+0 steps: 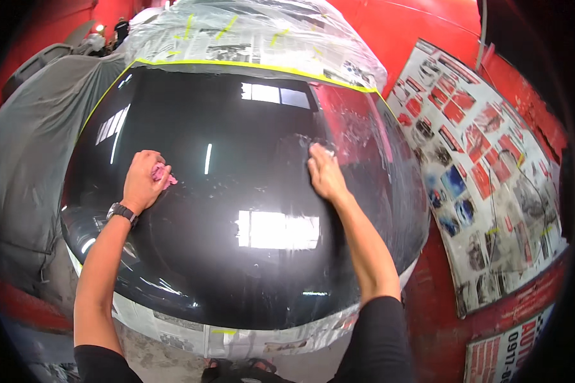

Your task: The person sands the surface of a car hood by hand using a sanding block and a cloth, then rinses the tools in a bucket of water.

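Note:
In front of me spreads a glossy black car hood (172, 236), bordered at its far edge by yellow masking tape (249, 64). Over its left part, my left hand (145, 182) is closed round a crumpled pink cloth (163, 173); a dark watch sits on that wrist. My right hand (326, 172) presses on the right part, fingers together and pointing away from me. Something small and pale shows at its fingertips, too hidden to name. Whitish wet smears lie on the hood around that hand.
Newspaper and clear plastic film (249, 32) cover the car beyond the hood. More paper (236, 341) hangs below its near edge. A grey-covered vehicle (29, 159) stands at left. At right, a large picture board (485, 172) leans against the red wall (421, 22).

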A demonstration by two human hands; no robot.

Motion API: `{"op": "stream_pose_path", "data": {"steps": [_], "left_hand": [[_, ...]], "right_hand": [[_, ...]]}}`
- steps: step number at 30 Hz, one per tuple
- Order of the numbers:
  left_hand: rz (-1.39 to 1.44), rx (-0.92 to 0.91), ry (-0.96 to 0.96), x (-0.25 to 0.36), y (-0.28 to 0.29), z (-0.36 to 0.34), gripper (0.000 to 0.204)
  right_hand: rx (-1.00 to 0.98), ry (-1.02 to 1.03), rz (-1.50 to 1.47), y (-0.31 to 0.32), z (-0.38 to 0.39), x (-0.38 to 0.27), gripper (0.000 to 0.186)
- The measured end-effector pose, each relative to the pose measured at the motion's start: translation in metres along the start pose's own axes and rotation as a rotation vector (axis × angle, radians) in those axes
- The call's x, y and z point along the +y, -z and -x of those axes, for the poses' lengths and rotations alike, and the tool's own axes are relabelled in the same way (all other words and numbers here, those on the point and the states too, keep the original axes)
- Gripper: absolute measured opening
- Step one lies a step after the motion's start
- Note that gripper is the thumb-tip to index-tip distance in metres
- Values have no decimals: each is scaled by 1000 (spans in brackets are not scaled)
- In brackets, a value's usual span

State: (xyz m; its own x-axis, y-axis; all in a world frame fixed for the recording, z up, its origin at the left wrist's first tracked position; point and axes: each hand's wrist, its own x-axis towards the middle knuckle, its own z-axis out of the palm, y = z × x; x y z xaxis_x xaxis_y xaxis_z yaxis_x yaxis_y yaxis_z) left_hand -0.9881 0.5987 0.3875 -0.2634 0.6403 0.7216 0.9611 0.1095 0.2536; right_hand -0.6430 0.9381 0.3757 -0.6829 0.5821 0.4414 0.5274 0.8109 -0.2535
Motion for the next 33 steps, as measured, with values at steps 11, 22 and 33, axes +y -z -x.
{"op": "stream_pose_path", "data": {"steps": [11, 22, 33], "left_hand": [[30, 55, -44, 17, -16, -15, 19], [-52, 11, -7, -6, 3, 2, 21], [-75, 29, -6, -15, 5, 4, 22]], "right_hand": [[33, -27, -2, 40, -25, 81, 43], [-215, 212, -55, 34, 51, -17, 46], [-160, 247, -102, 14, 82, -64, 46]]}}
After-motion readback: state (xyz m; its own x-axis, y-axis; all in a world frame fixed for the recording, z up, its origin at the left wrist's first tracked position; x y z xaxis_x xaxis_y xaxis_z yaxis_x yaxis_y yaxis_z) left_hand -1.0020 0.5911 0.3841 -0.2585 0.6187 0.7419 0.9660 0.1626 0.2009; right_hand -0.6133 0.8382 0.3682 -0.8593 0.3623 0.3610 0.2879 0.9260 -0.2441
